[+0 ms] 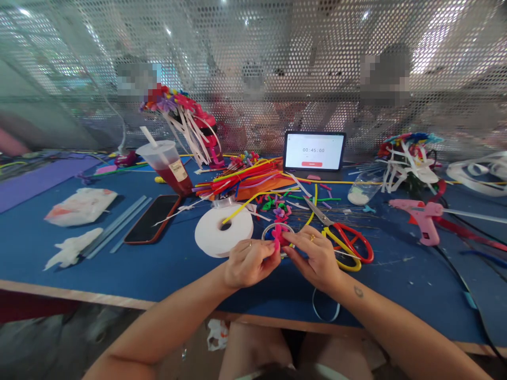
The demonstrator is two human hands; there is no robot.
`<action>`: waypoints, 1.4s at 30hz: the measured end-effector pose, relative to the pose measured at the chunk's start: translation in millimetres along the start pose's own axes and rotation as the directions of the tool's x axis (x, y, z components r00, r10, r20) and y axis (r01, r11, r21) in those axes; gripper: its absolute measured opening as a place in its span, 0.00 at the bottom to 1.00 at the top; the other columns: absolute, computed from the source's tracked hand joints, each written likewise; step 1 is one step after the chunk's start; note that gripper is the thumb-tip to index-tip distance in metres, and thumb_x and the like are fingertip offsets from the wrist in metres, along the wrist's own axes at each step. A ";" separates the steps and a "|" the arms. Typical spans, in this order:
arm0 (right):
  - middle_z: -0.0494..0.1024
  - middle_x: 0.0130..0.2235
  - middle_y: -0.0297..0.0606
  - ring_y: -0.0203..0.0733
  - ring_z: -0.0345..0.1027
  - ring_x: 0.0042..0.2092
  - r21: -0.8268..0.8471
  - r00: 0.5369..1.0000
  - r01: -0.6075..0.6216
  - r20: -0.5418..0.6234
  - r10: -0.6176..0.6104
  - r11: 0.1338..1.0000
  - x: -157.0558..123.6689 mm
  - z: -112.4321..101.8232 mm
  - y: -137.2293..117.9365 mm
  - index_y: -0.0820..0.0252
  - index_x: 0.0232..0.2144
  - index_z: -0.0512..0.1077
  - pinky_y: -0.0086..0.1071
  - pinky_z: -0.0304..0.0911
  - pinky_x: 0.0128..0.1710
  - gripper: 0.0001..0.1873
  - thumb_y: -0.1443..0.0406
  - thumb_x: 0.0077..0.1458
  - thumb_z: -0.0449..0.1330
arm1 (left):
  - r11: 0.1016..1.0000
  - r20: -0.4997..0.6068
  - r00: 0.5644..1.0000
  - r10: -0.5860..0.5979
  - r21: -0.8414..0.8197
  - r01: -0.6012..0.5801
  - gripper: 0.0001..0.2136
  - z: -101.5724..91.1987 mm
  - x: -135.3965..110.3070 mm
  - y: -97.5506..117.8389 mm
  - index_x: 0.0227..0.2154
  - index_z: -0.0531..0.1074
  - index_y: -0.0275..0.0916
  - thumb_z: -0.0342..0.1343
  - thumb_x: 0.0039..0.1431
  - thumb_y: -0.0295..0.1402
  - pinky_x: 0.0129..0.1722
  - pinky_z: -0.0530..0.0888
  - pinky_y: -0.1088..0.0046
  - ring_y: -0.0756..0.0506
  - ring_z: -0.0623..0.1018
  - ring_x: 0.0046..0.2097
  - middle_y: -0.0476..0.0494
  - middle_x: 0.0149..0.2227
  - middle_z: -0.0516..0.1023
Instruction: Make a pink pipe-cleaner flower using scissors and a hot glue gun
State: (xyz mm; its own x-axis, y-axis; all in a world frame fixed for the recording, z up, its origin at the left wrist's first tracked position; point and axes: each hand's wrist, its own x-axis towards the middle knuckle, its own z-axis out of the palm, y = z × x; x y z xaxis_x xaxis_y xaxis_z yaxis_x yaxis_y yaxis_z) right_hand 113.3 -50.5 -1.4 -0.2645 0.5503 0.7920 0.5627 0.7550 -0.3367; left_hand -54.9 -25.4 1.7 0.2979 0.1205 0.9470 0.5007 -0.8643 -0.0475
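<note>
My left hand (249, 261) and my right hand (313, 257) meet over the blue table (158, 264), both pinched on a small pink pipe-cleaner piece (279, 235). The piece sits just in front of a clear tape ring (273, 228). A white ribbon roll (223, 230) lies close to my left hand. Red and yellow scissors (346, 241) lie right beside my right hand. A ring shows on a finger of each hand.
A pile of coloured pipe cleaners (241, 182), a tablet timer (314, 151), a drink cup with straw (168, 166), a phone (152, 219), a pink glue gun (422, 216) and flower bouquets (407, 161) surround the hands. People sit behind a perforated screen (253, 63).
</note>
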 end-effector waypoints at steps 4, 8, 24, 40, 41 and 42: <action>0.78 0.30 0.37 0.36 0.66 0.29 -0.032 1.000 0.012 -0.017 -0.013 0.999 -2.3 1.6 2.0 0.60 0.42 0.72 0.31 0.65 0.31 0.11 0.70 0.56 0.57 | 1.000 0.001 1.000 0.015 0.007 -0.015 0.07 0.0 0.9 0.7 0.29 0.66 0.35 0.58 0.48 0.21 0.27 0.75 0.84 0.54 0.77 0.22 0.51 0.22 0.78; 0.79 0.29 0.36 0.35 0.66 0.29 -0.044 0.999 0.014 -0.033 -0.016 0.999 -2.9 1.9 1.5 0.59 0.42 0.72 0.31 0.65 0.31 0.11 0.71 0.56 0.57 | 1.000 0.000 1.000 0.028 0.004 -0.028 0.07 -0.1 2.2 1.2 0.29 0.66 0.35 0.58 0.48 0.21 0.27 0.75 0.83 0.53 0.77 0.22 0.50 0.22 0.78; 0.80 0.31 0.36 0.35 0.66 0.30 -0.122 0.992 0.087 -0.080 -0.097 0.989 1.3 -7.3 4.7 0.58 0.40 0.73 0.30 0.66 0.30 0.13 0.75 0.53 0.58 | 0.993 0.031 0.999 -0.020 -0.119 0.023 0.14 -0.1 -0.5 -2.3 0.35 0.68 0.37 0.63 0.45 0.35 0.26 0.74 0.79 0.50 0.79 0.26 0.48 0.26 0.79; 0.79 0.31 0.36 0.38 0.63 0.31 -0.027 0.984 0.129 -0.122 -0.132 0.991 5.6 -23.5 8.4 0.55 0.42 0.73 0.33 0.64 0.30 0.15 0.74 0.54 0.57 | 0.001 0.754 0.486 -0.442 -0.542 0.841 0.13 4.9 6.7 -0.7 0.31 0.67 0.35 0.57 0.54 0.41 0.22 0.71 0.78 0.52 0.74 0.22 0.47 0.24 0.75; 0.80 0.31 0.36 0.38 0.63 0.31 -0.030 0.984 0.142 -0.106 -0.144 0.989 5.6 -23.1 8.5 0.55 0.43 0.72 0.33 0.64 0.30 0.16 0.74 0.54 0.56 | -0.100 0.784 0.453 -0.425 -0.538 0.837 0.15 6.4 6.8 -0.6 0.31 0.66 0.35 0.59 0.51 0.43 0.22 0.71 0.78 0.52 0.74 0.22 0.48 0.24 0.75; 0.80 0.32 0.36 0.38 0.63 0.31 -0.032 0.983 0.151 -0.096 -0.154 0.988 5.7 -22.7 8.5 0.54 0.44 0.72 0.33 0.64 0.30 0.16 0.73 0.55 0.55 | -0.171 0.805 0.435 -0.404 -0.534 0.828 0.17 7.5 6.9 -0.7 0.30 0.66 0.35 0.61 0.49 0.44 0.21 0.71 0.78 0.52 0.73 0.22 0.49 0.23 0.74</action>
State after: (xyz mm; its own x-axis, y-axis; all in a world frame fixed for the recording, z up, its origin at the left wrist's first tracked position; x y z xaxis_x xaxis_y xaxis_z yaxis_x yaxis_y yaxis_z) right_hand 134.4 -49.0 11.8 -0.2714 0.3908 0.8796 0.5406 0.8180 -0.1966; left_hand -47.2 -20.3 5.8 0.5811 0.7947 0.1753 -0.2726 -0.0129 0.9620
